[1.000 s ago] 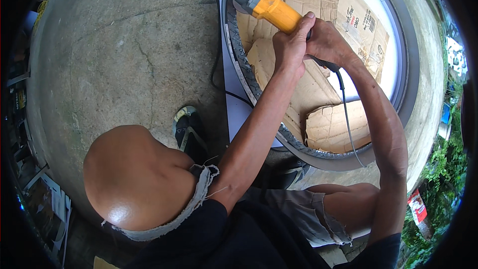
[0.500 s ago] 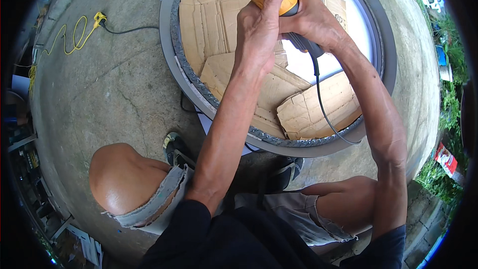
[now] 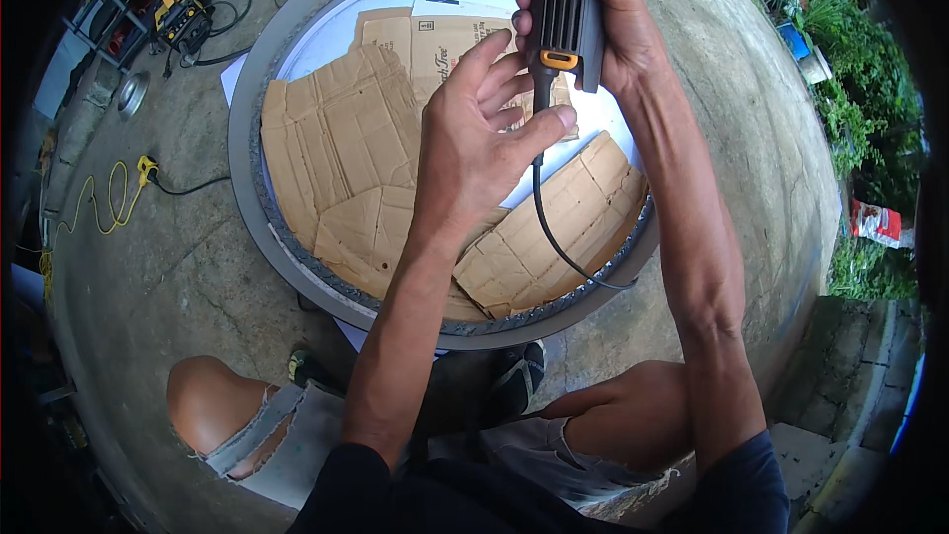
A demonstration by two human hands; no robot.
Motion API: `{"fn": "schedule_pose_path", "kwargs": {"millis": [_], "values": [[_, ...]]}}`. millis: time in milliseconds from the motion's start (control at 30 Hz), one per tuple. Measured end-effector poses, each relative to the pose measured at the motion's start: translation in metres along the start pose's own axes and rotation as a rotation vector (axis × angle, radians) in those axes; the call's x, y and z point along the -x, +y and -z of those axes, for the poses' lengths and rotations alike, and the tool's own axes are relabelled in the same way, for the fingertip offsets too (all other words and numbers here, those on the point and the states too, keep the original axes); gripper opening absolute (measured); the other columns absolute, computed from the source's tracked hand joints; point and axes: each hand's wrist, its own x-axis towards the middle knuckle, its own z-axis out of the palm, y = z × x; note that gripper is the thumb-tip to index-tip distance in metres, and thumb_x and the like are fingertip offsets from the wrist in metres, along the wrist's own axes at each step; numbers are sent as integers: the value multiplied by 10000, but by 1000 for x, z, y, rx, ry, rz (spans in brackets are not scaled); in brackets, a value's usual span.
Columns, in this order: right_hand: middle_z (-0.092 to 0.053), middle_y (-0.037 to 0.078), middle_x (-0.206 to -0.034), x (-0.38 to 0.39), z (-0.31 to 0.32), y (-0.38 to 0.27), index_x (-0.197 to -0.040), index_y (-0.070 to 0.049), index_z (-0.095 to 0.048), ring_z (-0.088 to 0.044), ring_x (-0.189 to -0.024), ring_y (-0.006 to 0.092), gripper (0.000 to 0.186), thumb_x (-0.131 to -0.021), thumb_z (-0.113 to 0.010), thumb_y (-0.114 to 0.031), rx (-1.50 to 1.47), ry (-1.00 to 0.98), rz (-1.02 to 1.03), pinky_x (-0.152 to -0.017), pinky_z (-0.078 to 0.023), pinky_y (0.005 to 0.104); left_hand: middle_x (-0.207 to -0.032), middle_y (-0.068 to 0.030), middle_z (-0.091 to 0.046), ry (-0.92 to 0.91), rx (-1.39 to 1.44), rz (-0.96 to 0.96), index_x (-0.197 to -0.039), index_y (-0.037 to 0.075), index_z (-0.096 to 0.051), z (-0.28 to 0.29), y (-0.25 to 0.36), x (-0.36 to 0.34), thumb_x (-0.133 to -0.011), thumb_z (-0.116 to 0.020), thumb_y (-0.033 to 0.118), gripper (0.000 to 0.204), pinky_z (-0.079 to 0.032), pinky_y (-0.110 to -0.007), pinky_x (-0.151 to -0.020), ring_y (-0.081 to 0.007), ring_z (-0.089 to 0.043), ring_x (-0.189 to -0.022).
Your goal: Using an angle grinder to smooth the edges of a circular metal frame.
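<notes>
My right hand [image 3: 625,28] is wrapped round a yellow-and-black corded power tool [image 3: 563,25] at the top of the picture. The tool's vented black end points toward me, and its far end is cut off by the upper edge. Just left of its black cable [image 3: 547,222], my left hand [image 3: 474,143] is held open with fingers spread and slightly curled. Below both hands lies a large grey round frame [image 3: 245,163] with a rough, dark inner rim. Pieces of brown cardboard [image 3: 346,129] cover much of the white surface inside it.
On the concrete floor at left lie a yellow extension cord [image 3: 127,200] with its plug and a round metal piece [image 3: 132,94]. A yellow-and-black power tool [image 3: 184,20] stands at the upper left. Plants [image 3: 803,69] line the right side. My feet are near the frame's close edge.
My left hand has let go of the power tool and opened beside the cable. My right hand has turned the tool so its vented end faces me. The view has shifted.
</notes>
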Motion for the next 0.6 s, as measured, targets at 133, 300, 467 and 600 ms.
{"fn": "schedule_pose_path", "kwargs": {"millis": [133, 300, 467, 600], "values": [[-676, 169, -869, 10, 20, -9, -1040, 37, -614, -717, -685, 235, 323, -850, -731, -197, -53, 32, 7, -651, -633, 348, -1186, -215, -695, 45, -142, -114, -1394, -80, -464, -31, -8, -7, -759, -823, 86, 747, -544, -407, -945, -276, -684, -1124], [-680, 168, -850, 15, 28, -11, -1015, 35, -614, -719, -683, 244, 302, -853, -729, -192, -87, 50, 22, -656, -638, 360, -1100, -209, -722, 117, -78, -84, -1363, -72, -487, -47, -17, -7, -751, -824, 65, 712, -550, -407, -924, -290, -706, -1071], [-685, 186, -830, 13, 29, -12, -1020, 16, -583, -696, -722, 311, 263, -852, -682, -160, -203, 91, -53, -663, -600, 389, -1038, -198, -725, 267, -781, -472, -1309, -12, -551, -55, -14, -1, -661, -897, 92, 742, -578, -362, -825, -309, -725, -987], [-655, 182, -809, 14, 19, -14, -1021, 13, -557, -656, -652, 284, 283, -830, -712, -125, -227, 144, -4, -633, -596, 385, -1101, -205, -696, 293, -909, -689, -1263, -25, -578, -53, -12, -8, -622, -908, 113, 734, -592, -370, -741, -330, -727, -932]]}}
